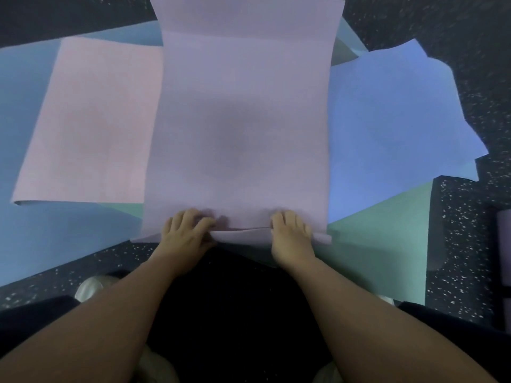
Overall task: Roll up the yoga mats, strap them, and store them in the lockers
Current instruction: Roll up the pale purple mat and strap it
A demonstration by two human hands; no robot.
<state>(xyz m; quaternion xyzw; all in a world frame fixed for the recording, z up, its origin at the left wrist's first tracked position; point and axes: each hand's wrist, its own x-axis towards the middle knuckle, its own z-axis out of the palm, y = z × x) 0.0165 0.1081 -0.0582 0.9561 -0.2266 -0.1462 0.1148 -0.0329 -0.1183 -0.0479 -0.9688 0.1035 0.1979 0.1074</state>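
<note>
A lilac yoga mat lies flat in front of me, running away from me over other mats. Its near edge is folded over into a first narrow turn. My left hand grips that folded edge left of centre, fingers curled over the fold. My right hand grips the same edge to the right, fingers curled on top. A pink mat lies to the left, a periwinkle blue mat to the right, a teal mat under them at the near right, and a light blue mat at the left.
The floor is dark rubber with white speckles. A dark roll-like shape shows at the right edge. My dark clothing fills the lower middle, and pale shoes show near my knees. No straps or lockers are in view.
</note>
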